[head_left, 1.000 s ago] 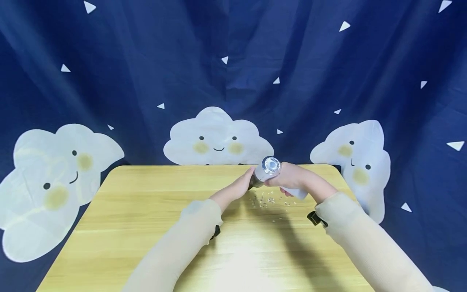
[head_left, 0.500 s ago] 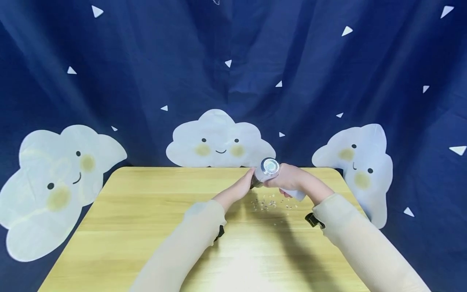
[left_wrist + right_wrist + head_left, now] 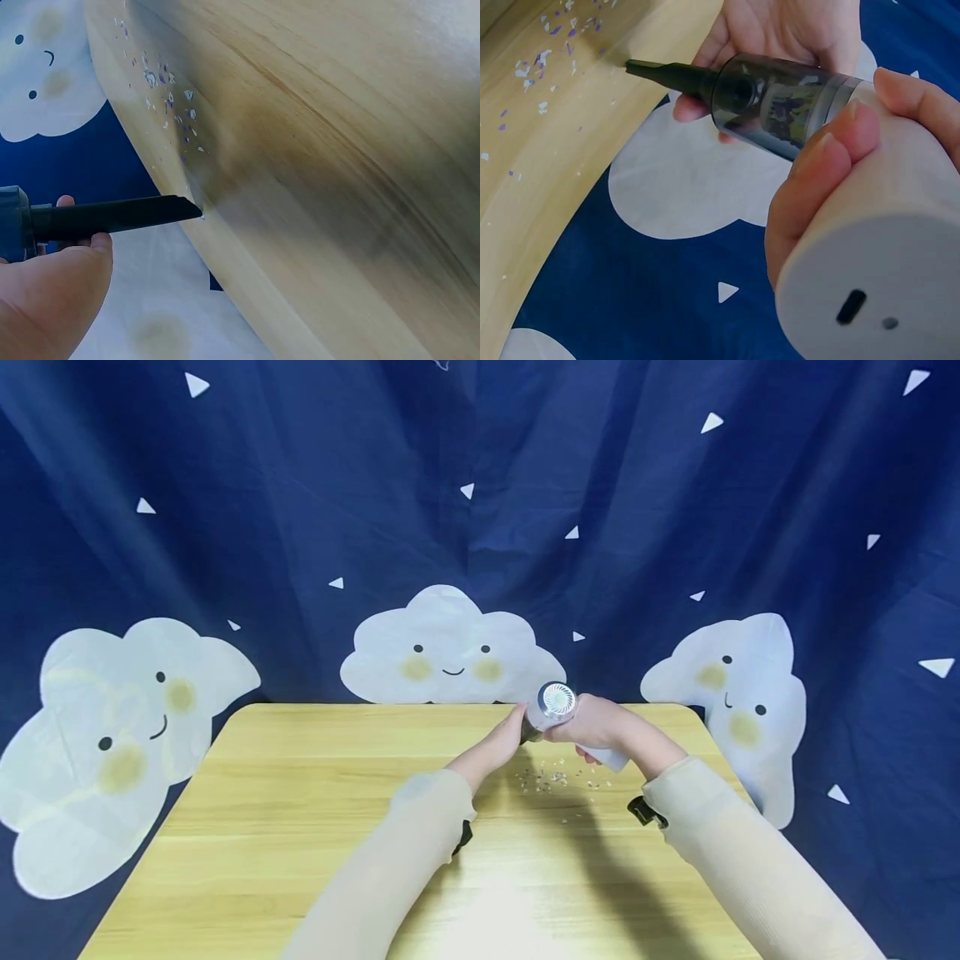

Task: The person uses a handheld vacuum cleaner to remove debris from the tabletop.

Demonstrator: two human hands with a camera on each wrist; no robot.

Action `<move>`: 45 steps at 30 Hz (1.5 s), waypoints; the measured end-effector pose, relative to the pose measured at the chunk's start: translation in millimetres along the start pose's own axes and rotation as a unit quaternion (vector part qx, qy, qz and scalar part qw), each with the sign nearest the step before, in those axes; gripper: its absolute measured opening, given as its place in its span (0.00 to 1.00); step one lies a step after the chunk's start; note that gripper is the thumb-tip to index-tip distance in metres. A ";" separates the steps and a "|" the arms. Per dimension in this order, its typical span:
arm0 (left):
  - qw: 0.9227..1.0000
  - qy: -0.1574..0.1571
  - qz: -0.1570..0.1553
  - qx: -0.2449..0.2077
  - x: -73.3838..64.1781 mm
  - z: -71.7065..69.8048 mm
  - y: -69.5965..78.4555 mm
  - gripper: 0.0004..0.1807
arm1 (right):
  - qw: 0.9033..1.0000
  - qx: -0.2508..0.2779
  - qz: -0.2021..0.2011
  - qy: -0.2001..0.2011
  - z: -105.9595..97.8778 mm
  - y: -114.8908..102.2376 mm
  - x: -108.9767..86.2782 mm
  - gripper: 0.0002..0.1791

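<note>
A white handheld vacuum cleaner (image 3: pixel 546 706) with a clear dark dust cup (image 3: pixel 780 105) and a black crevice nozzle (image 3: pixel 120 214) is held over the far part of the table. My right hand (image 3: pixel 596 722) grips its white body. My left hand (image 3: pixel 501 739) holds the front end, with the thumb and a fingertip on either side of the nozzle's base in the left wrist view. The nozzle's tip is at the tabletop near the far edge. Small white and purple paper scraps (image 3: pixel 151 78) lie scattered beside it. Some scraps show inside the dust cup.
The wooden table (image 3: pixel 300 810) has rounded far corners. Behind it hangs a dark blue curtain (image 3: pixel 300 485) printed with white clouds and triangles. A black strap (image 3: pixel 647 812) sits at the right cuff.
My left forearm has shifted a little to the right. The vacuum cleaner's angle has changed slightly, and both hands keep holding it. The whole head view has moved slightly.
</note>
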State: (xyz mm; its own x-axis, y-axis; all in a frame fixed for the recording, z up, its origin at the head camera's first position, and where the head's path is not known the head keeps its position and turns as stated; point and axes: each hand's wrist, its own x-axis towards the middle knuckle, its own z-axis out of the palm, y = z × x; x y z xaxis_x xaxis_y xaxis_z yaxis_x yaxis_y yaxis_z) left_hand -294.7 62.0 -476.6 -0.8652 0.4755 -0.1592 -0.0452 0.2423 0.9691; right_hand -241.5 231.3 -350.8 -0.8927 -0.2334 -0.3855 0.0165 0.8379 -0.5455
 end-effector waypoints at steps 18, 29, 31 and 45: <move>0.999 0.038 -0.008 0.032 2.0 0.0 9.2 0.42 | 1.000 0.010 0.011 0.016 0.4 2.2 4.2 0.20; 0.997 0.073 -0.004 -0.008 11.9 -3.7 9.9 0.35 | 0.999 -0.015 0.017 0.041 3.2 0.6 11.9 0.21; 0.996 0.083 -0.011 -0.026 13.0 -2.7 8.7 0.34 | 0.999 -0.024 0.015 0.044 4.5 -0.5 13.0 0.22; 0.996 0.075 -0.019 -0.033 9.5 3.3 9.0 0.39 | 0.998 -0.031 0.016 0.056 5.9 -2.5 11.3 0.21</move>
State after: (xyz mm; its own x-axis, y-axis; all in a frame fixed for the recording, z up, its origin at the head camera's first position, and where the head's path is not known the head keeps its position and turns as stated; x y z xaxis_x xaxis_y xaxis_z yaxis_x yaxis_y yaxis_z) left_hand -301.7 71.5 -470.1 -0.9273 0.3334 -0.1704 -0.1071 0.1998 0.9740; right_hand -248.9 223.6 -358.2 -0.9368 -0.1519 -0.3152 0.0216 0.8740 -0.4854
